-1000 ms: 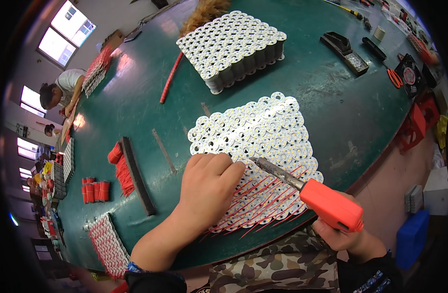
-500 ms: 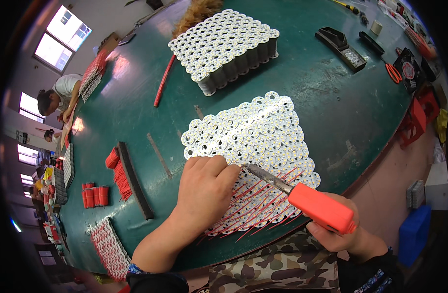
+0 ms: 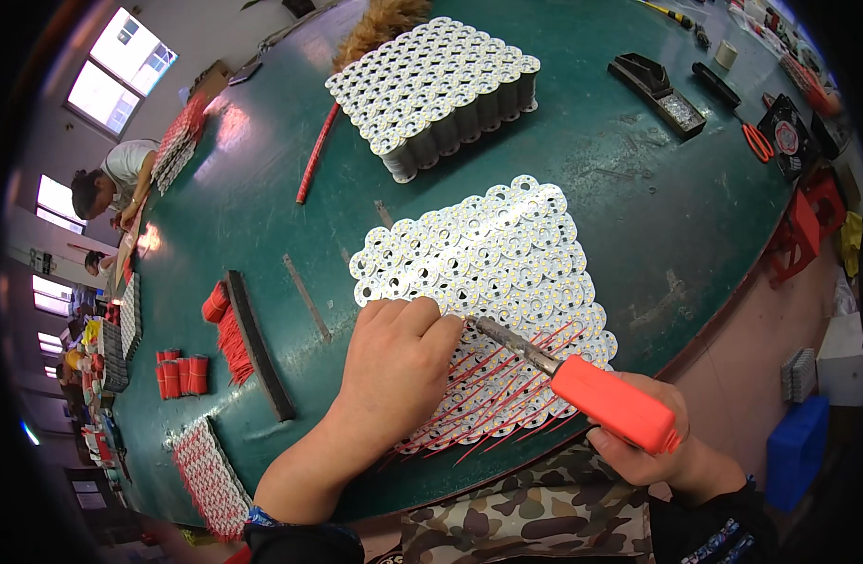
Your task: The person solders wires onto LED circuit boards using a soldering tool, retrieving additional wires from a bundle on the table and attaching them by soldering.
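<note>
Head view, with clock positions read about the centre of the white disc panel [image 3: 493, 249], which lies flat on the green table [image 3: 657, 226] directly before me. My right hand [image 3: 657, 446], at 4 o'clock, grasps the red handle of a soldering iron [image 3: 582, 381]; its metal barrel points toward 10 o'clock, and the tip lies just beside my left index finger. My left hand [image 3: 394, 362], at 8 o'clock, is curled with knuckles uppermost over the panel's edge; its fingertips are hidden, so I cannot tell whether they pinch anything. Thin red wires [image 3: 495, 387] slant across the panel at 6 o'clock, some ends overhanging its near edge. A block of stacked discs [image 3: 441, 80] stands at 12 o'clock, a black tray [image 3: 657, 94] at 1 and scissors [image 3: 757, 143] at 2. Near 9 o'clock lie a dark bar [image 3: 259, 348] and, beyond it, red bundles [image 3: 181, 374].
</note>
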Action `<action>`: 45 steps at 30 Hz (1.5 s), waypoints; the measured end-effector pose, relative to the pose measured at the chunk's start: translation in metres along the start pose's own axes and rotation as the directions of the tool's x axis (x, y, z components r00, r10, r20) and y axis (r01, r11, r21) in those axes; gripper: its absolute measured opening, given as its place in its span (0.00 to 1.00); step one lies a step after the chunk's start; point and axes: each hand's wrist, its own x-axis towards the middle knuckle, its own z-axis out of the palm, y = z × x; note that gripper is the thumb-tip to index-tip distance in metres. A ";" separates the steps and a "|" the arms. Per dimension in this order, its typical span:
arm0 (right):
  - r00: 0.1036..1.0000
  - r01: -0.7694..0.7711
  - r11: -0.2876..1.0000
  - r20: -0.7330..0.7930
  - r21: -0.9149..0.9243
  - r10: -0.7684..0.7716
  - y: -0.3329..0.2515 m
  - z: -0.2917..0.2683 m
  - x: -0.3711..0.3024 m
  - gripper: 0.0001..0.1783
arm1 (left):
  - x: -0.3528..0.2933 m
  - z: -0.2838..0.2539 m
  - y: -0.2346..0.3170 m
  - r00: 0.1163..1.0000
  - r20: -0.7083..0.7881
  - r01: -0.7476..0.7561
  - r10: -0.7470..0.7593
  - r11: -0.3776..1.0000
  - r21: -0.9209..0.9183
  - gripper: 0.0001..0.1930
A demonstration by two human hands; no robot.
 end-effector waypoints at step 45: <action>0.998 0.001 0.999 -0.069 -0.049 -0.004 0.007 -0.003 -0.018 0.31 | -0.002 0.008 0.006 0.992 -0.093 -0.079 0.082 0.996 0.042 0.11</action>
